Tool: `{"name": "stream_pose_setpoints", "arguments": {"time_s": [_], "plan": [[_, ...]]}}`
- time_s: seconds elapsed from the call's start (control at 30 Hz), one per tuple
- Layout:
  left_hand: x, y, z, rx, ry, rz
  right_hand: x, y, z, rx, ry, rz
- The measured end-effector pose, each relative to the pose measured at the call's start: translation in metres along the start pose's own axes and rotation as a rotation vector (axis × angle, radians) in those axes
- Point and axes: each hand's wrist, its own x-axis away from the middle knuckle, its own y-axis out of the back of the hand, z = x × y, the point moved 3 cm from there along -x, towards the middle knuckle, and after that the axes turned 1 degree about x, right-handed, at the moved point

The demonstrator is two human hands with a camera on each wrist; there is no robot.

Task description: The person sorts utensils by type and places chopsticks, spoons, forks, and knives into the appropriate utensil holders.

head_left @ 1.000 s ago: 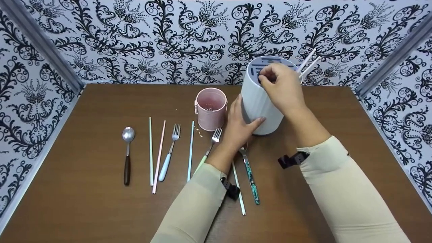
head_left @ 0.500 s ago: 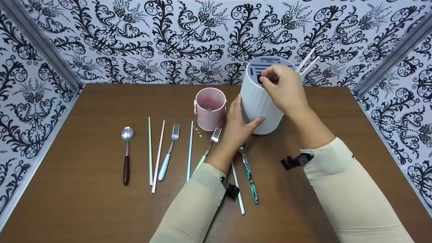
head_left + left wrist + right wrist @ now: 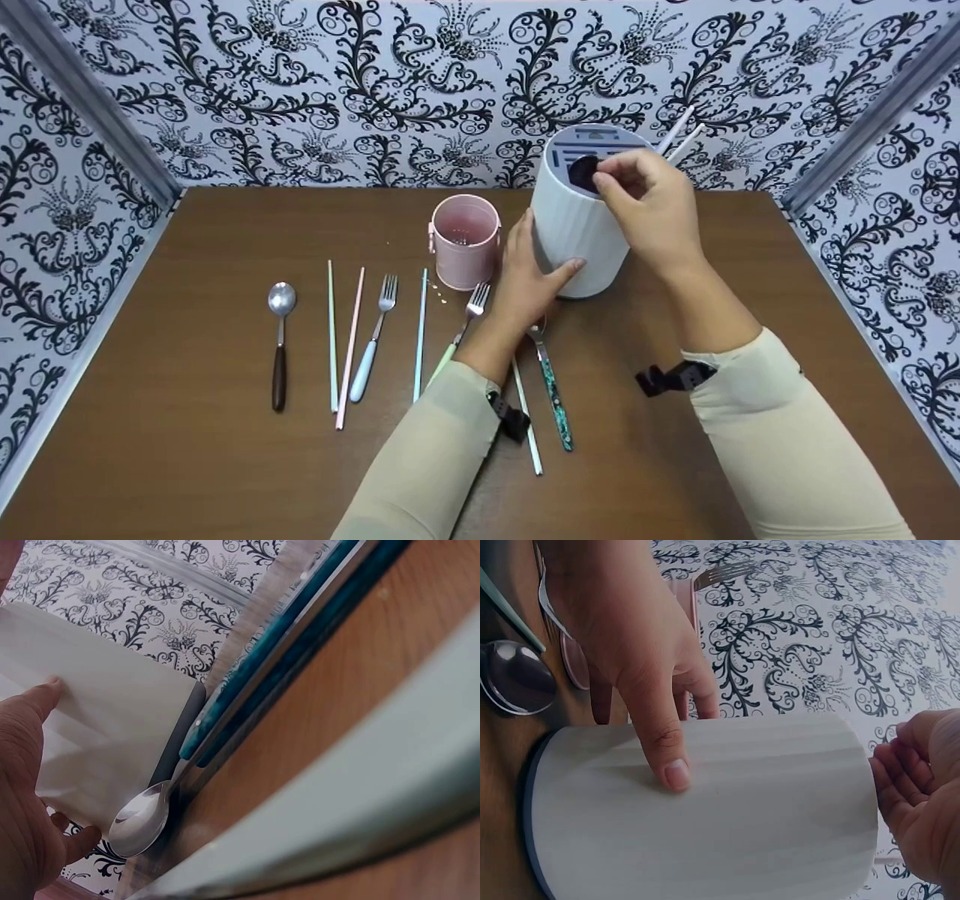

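Observation:
A white ribbed cylindrical block (image 3: pixel 574 240) with a slotted grey top stands at the back right. My left hand (image 3: pixel 529 281) rests on its side, thumb and fingers spread along the wall. Over the top, my right hand (image 3: pixel 660 214) has curled fingers, thumb and index fingertip close together at a dark rounded shape (image 3: pixel 583 173). I cannot tell whether that shape is an opening or an object. In the right wrist view the right hand (image 3: pixel 919 791) is beside the block's top end; anything in its fingers is hidden. Two pale sticks (image 3: pixel 679 133) show behind the right hand.
A pink cup (image 3: pixel 466 266) stands left of the block. On the brown table (image 3: pixel 210 465) lie a dark-handled spoon (image 3: pixel 280 345), a blue-handled fork (image 3: pixel 365 367), a green-handled fork (image 3: pixel 448 356), a teal-patterned spoon (image 3: pixel 555 401) and several sticks (image 3: pixel 332 337).
My right hand has shifted right and slightly down, uncovering more of the dark rounded shape on the block's top. My left hand stays on the block.

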Motion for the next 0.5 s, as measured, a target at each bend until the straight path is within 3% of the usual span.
{"name": "stream_pose_setpoints", "arguments": {"time_s": [0.27,0.5], "plan": [[-0.001,-0.001,0.001,-0.007,-0.026,-0.009,0.028,0.005,-0.014,-0.174,0.009,-0.043],[0.000,-0.001,0.001,-0.004,-0.024,-0.011,0.057,0.002,-0.031,-0.144,-0.073,0.015]]}}
